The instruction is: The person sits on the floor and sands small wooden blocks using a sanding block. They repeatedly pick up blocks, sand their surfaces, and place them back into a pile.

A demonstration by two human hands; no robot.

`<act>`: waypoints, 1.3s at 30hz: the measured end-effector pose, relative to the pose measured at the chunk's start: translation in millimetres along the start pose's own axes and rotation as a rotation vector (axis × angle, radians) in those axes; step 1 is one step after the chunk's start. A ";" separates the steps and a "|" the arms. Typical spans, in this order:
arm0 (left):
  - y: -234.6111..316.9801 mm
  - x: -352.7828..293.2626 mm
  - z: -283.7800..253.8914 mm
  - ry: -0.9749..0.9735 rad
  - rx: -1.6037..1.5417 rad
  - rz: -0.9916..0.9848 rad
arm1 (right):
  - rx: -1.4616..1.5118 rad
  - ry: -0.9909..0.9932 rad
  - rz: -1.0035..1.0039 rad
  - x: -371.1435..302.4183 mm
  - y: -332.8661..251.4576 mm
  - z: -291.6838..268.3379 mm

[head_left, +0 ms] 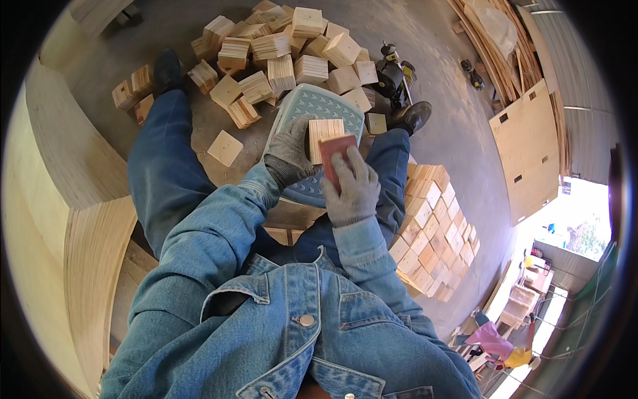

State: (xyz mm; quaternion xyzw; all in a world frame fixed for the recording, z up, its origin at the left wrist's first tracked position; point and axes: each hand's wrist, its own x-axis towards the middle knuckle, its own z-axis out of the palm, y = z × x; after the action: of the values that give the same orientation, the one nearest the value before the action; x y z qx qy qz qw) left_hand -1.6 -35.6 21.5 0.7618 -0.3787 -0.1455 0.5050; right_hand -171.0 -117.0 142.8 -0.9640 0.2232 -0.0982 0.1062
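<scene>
My left hand (290, 150), in a grey knit glove, grips the left side of a layered plywood block (325, 130). The block stands over a pale blue-green plastic stool (307, 100) between my legs, its striped edge layers facing up. In my right hand (352, 193), also gloved, is a flat reddish-brown sanding block (336, 150). My fingers lie over it, and it touches or overlaps the plywood block's near right corner; which of the two I cannot tell. The left fingertips are partly hidden behind the plywood block.
Beyond the stool lies a loose heap of plywood blocks (271, 46). A neat stack of blocks (435, 229) stands by my right leg. A black and yellow tool (392, 78) sits near my right shoe. Large plywood stacks (93, 233) rise at left; a plywood panel (528, 149) leans at right.
</scene>
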 end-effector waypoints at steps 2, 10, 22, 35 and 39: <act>0.0 -2.7 1.2 -0.002 -0.006 0.001 | 0.001 0.018 -0.023 -22.6 0.8 -0.7; 1.8 -4.1 -1.4 -0.001 0.003 0.002 | -0.050 0.060 -0.054 40.1 -5.7 11.7; -6.9 1.4 10.0 -0.032 0.172 0.049 | -0.125 -0.023 0.055 112.0 0.9 19.1; -10.0 -0.5 9.9 -0.144 0.002 0.089 | 0.021 0.073 -0.130 -11.8 -10.8 3.7; -28.1 -5.9 21.2 -0.145 -0.258 0.009 | -0.037 0.106 -0.139 34.6 -20.5 17.9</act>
State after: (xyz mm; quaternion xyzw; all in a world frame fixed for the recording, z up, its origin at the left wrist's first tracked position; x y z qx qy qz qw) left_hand -6.2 -39.7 -13.7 0.6765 -0.3957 -0.2454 0.5706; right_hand -127.9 -111.7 135.7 -0.9724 0.1629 -0.1521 0.0692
